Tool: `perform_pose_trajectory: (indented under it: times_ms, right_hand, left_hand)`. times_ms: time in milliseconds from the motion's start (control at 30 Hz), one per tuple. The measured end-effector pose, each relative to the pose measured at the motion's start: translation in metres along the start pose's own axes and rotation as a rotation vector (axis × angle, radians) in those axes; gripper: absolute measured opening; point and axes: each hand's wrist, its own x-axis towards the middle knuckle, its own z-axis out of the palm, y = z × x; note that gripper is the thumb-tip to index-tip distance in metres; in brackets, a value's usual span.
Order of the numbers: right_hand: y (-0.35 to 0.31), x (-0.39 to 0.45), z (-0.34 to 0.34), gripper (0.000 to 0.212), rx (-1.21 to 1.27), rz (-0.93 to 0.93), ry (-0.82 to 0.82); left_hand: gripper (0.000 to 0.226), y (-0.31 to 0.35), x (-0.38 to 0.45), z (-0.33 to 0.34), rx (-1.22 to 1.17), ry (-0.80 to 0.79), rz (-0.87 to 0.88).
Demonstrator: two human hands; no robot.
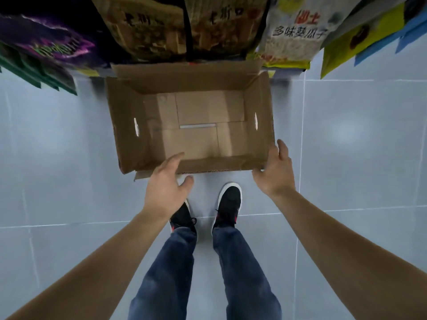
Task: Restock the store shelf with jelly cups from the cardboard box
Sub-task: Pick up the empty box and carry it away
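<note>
One open-topped brown cardboard box sits on the pale grey tiled floor, just in front of the person's two black shoes and right below the hanging snack bags of the shelf at the far edge. Its inside shows only bare bottom flaps and a strip of tape: no jelly cups are visible in it, nor anywhere else in view, so the count of cups is zero, and the restocking looks finished or nearly so.

The left hand hovers over the near wall, fingers spread and relaxed, holding nothing. The right hand is at the near right corner, fingers straight along the right wall and thumb by the near wall; whether it touches the cardboard I cannot tell.

Empty, the box should be very light, stiff enough to lift by its walls yet easy to crush or buckle. The two slot handles, one cut in the left wall and one in the right, look the soundest places to hold; the loose near flap is not.
</note>
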Motion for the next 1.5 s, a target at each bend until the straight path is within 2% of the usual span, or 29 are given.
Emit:
perform_pose_trajectory:
  times_ms: [133,300,467,600,733,1100,1267,1500]
  right_hand:
    - [0.007,0.039,0.019,0.092,-0.024,0.001,0.004]
    - [-0.001,0.053,0.041,0.089,-0.049,-0.052,0.007]
    - [-0.006,0.051,0.059,0.089,-0.039,-0.105,0.066]
    - [0.002,0.056,0.069,0.092,-0.027,-0.14,0.135]
    - [0.014,0.065,0.072,0.095,0.015,-0.13,0.204]
    - [0.017,0.082,0.061,0.101,-0.055,-0.09,0.241]
    - [0.01,0.04,0.018,0.093,-0.069,-0.137,0.235]
    - [-0.016,-0.085,-0.068,0.078,-0.001,-0.233,0.04]
  left_hand:
    - [0.057,-0.02,0.025,0.028,0.02,0.035,-0.009]
    - [0.062,-0.045,0.023,0.049,0.033,0.078,-0.054]
    - [0.068,-0.069,0.031,0.037,0.173,0.285,-0.069]
    - [0.081,-0.092,0.056,0.013,0.149,0.384,-0.239]
    - [0.092,-0.108,0.079,0.007,-0.001,0.347,-0.295]
    - [0.099,-0.128,0.084,0.01,0.118,0.308,-0.368]
    - [0.104,-0.12,0.035,-0.022,0.109,0.236,-0.374]
    - [0.093,-0.104,-0.136,-0.079,0.006,0.247,-0.504]
